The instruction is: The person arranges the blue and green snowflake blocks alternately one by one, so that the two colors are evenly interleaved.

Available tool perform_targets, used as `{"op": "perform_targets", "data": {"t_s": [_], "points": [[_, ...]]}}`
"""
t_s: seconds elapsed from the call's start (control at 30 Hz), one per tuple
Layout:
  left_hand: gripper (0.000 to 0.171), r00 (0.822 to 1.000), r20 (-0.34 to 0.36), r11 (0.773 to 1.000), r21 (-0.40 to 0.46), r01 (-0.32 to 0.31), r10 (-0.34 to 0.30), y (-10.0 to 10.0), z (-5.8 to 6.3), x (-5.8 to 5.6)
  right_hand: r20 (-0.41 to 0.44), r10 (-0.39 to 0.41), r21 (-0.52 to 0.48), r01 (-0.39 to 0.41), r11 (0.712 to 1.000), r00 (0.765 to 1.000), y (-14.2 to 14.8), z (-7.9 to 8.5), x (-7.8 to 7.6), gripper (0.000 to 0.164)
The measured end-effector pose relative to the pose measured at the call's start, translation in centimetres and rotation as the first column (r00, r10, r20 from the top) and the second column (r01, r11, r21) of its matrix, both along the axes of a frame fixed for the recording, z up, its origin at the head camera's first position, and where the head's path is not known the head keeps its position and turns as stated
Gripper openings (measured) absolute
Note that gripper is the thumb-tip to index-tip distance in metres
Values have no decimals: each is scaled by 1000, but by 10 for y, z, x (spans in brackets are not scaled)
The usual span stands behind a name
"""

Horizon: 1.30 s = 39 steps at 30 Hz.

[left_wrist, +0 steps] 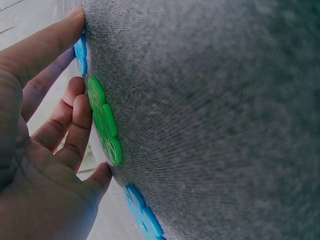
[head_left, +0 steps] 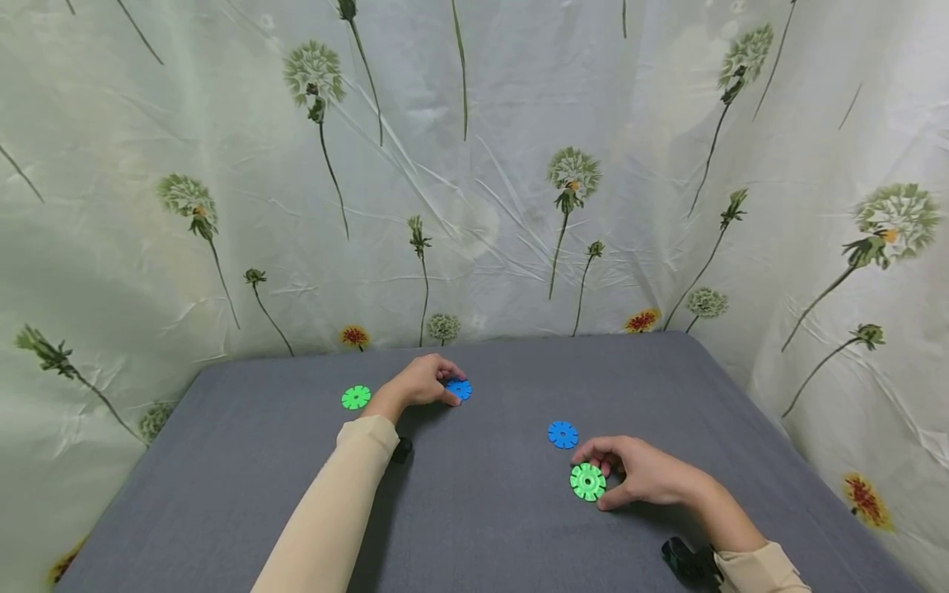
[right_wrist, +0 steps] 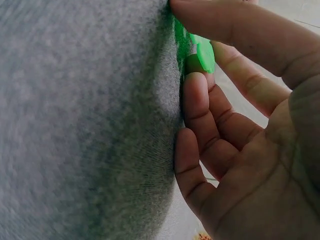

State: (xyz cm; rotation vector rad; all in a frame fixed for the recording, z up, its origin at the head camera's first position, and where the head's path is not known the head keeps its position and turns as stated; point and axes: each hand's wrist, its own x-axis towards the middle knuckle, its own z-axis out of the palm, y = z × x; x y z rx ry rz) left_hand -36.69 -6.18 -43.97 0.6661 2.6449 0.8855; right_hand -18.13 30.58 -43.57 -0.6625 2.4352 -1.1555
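Observation:
My left hand (head_left: 420, 380) reaches over the far part of the table, its thumb and fingertips pinching the edges of a blue notched plastic disc (head_left: 459, 389) with a centre hole. The left wrist view shows part of this blue disc (left_wrist: 80, 55) beyond the thumb. Nearer on the right, my right hand (head_left: 643, 471) holds a green notched disc (head_left: 588, 482) between thumb and fingers. It tilts up from the cloth; the right wrist view shows only part of the green disc (right_wrist: 202, 52), behind the thumb. Another blue disc (head_left: 563, 435) lies just beyond the right hand.
A second green disc (head_left: 356, 397) lies flat left of the left hand. The left wrist view also has a green disc (left_wrist: 105, 120) by the fingers and a blue disc (left_wrist: 143, 212) lower down. Grey cloth (head_left: 489, 511) covers the table; a flowered curtain (head_left: 489, 181) hangs behind.

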Motion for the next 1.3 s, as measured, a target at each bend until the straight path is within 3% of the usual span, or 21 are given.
{"op": "perform_targets", "data": {"t_s": [0.83, 1.3], "points": [[38, 1000, 20, 1000, 18, -16, 15, -2, 0, 2, -33, -26, 47, 28, 999, 999, -2, 6, -2, 47], [39, 999, 29, 1000, 23, -15, 14, -2, 0, 1, -196, -90, 65, 104, 992, 976, -6, 18, -33, 48]]}}
